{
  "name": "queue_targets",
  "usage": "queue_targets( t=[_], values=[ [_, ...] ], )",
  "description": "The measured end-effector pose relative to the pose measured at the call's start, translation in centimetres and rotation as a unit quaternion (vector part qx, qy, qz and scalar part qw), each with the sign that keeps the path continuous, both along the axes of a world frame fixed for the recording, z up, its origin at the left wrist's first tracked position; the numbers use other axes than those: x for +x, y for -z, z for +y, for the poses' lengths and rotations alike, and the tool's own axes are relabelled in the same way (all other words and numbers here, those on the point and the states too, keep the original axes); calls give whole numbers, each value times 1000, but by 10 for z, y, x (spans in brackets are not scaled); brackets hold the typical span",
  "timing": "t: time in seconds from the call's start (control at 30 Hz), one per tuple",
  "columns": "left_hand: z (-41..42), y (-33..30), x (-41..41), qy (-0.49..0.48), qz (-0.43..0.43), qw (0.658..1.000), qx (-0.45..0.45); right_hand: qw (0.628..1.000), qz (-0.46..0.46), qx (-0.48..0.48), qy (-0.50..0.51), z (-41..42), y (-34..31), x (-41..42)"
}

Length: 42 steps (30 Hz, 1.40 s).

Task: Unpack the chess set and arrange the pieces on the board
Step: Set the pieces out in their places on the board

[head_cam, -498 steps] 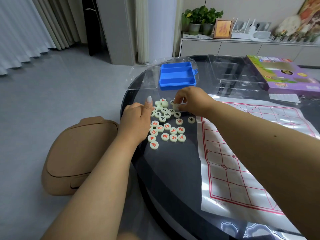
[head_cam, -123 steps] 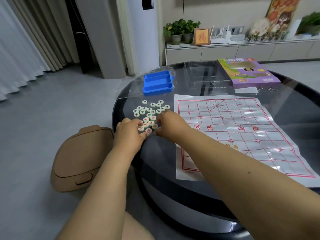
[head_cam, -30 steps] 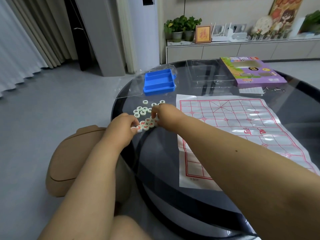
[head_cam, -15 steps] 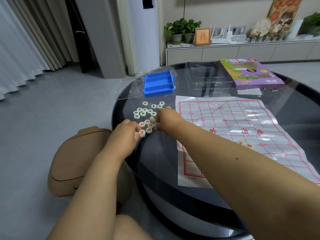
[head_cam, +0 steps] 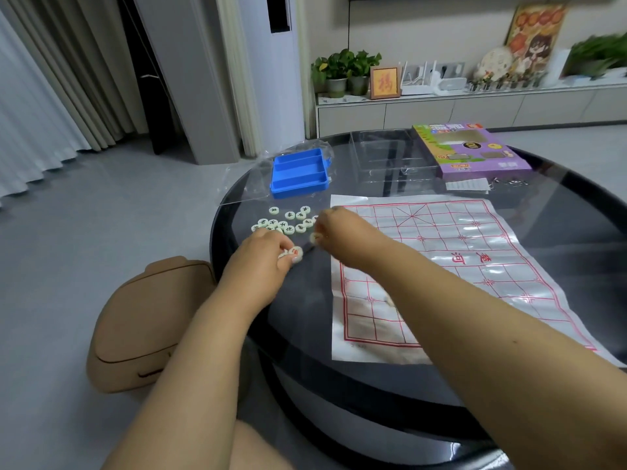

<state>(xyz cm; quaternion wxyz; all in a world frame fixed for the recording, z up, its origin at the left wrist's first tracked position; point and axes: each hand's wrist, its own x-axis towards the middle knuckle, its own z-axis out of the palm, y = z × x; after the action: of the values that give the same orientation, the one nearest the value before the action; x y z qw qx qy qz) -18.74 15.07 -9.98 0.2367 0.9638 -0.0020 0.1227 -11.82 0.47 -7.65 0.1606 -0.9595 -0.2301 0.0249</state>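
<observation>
A white sheet board with a red grid lies flat on the round dark glass table. Left of it sits a cluster of round cream pieces with black characters. My left hand rests just below the cluster, its fingers closed on red-marked pieces. My right hand hovers at the board's left edge, closed on a cream piece that shows under the fingers. One small piece lies on the board near my right forearm.
An empty blue divided tray sits on a clear plastic bag behind the pieces. A clear plastic lid and the purple game box stand at the far side. A tan stool is on the floor, left of the table.
The red-marked pieces that lay below the black ones have been gathered into my hands. My right hand has lifted slightly towards the board's edge. The black-marked cluster has stayed put.
</observation>
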Motion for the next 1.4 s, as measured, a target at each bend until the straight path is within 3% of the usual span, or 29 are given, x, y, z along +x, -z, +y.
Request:
queue_targets(
  t=[0.17, 0.3, 0.5, 0.63, 0.8, 1.1, 1.23, 1.4],
  values=[
    [-65, -14, -10, 106, 31, 994, 7, 997, 35, 53, 46, -94, -18, -47],
    [-106, -12, -21, 192, 68, 978, 37, 996, 58, 12, 62, -139, -7, -77],
    [-134, -1, -32, 233, 77, 963, 108, 994, 66, -57, 68, -155, 13, -95],
    [-139, 5, -33, 225, 69, 961, 147, 995, 51, -59, 67, -154, 18, -97],
    [-125, 3, -32, 201, 55, 973, 96, 997, -1, -10, 72, -148, 7, -98],
    [-33, 4, -3, 15, -17, 998, 55, 999, -37, 18, -9, -56, -8, -56],
    [16, 15, 20, -41, 0, 996, 84, 999, -9, 20, -43, -6, 3, -30],
    [40, 27, 45, 11, 77, 990, 118, 999, 37, 13, 0, 39, 17, -12]
  ],
)
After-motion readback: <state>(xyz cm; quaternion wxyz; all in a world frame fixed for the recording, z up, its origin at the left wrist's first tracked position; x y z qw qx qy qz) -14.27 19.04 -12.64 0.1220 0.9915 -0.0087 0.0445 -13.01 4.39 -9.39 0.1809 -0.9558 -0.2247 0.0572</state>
